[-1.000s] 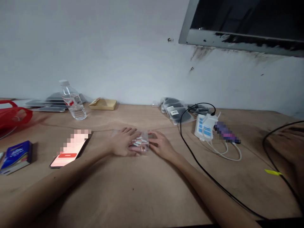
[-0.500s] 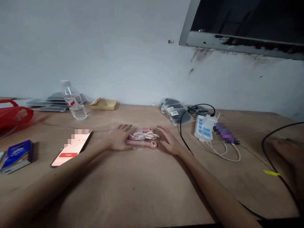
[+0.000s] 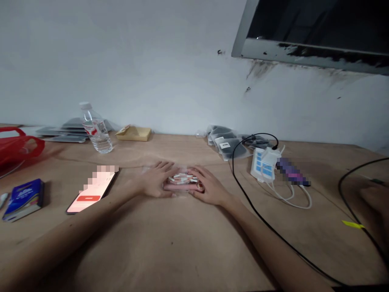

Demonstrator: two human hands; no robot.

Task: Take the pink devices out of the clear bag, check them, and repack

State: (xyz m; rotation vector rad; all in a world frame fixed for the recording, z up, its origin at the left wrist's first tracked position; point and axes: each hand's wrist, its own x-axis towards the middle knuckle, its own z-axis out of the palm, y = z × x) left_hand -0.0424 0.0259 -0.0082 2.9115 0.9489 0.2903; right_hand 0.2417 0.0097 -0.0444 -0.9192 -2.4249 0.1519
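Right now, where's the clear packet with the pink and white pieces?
In the head view, the clear packet lies mid-picture on the tabletop, between the left hand and the right hand, right of the lit phone.

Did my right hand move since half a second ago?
Yes: your right hand went left, farther from the white-and-blue block.

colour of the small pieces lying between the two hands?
The small pieces look white and pinkish-orange; shown best in the head view.
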